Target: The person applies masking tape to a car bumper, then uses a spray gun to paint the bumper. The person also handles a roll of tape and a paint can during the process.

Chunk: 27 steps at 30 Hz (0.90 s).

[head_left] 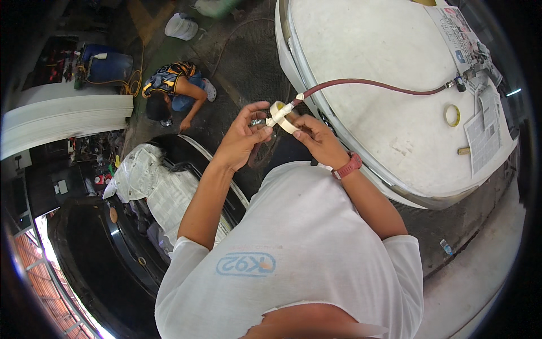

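Observation:
In front of my chest, a dark red hose (361, 82) has pale masking tape wrapped about its end. My left hand (241, 135) pinches the metal fitting (258, 122) at that end between thumb and fingers. A roll of masking tape (289, 127) is gripped in my right hand (323, 144), its ring standing across the hose and its strip joined to the wrapped part. More tape sits a little further along the hose. From there the hose runs right over a white car panel (372, 34) to a dark connector (460, 85).
On the panel lie another tape roll (447, 115), newspaper sheets (484, 141) and a small wooden block (463, 151). A person (169, 79) crouches ahead on the left beside a paper-covered car (178, 195). Beyond are a white bucket (180, 26) and a blue drum (110, 66). A bottle (446, 247) lies at right.

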Available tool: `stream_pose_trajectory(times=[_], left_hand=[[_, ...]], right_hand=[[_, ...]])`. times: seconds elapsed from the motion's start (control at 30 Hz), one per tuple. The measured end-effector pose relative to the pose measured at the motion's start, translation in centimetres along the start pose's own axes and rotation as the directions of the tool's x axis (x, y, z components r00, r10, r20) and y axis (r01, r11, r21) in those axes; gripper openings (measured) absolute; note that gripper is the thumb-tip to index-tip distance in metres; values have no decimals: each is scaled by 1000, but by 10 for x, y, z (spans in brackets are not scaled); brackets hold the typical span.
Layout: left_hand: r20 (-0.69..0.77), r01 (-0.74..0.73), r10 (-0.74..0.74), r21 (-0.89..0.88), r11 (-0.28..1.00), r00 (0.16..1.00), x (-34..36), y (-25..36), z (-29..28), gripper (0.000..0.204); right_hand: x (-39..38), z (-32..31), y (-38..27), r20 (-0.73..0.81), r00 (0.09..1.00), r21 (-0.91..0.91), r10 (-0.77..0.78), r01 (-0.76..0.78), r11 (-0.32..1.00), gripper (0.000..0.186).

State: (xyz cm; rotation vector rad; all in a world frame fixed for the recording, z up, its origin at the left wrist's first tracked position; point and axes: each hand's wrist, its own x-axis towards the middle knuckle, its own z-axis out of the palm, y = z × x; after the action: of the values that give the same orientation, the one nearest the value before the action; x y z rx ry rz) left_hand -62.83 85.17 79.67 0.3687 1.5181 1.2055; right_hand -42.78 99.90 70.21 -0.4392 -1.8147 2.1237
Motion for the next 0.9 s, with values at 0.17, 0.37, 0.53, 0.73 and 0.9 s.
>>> stream_pose_trajectory(times=[0.17,0.37,0.53,0.73,0.9], left_hand=[[63,101,-88,-254,962,994,2,-5,-1,93],[68,-78,100,-271,959,993,3,-14,10,112],[-97,-252,238,-176,952,966,2,-19,28,118],[-160,-421,412,-24,907,897,-1,-32,39,117],[-283,-428,534,358,830,797,7,-55,15,108]], right_hand=[[21,-1,10,13,923,-557,-384,326,764,30],[22,-15,-17,-59,958,-530,-282,209,822,36],[25,10,-69,-203,781,-743,-590,270,613,26],[91,43,-94,83,974,-576,-209,218,788,30],[76,82,-102,151,872,-691,-466,430,580,29]])
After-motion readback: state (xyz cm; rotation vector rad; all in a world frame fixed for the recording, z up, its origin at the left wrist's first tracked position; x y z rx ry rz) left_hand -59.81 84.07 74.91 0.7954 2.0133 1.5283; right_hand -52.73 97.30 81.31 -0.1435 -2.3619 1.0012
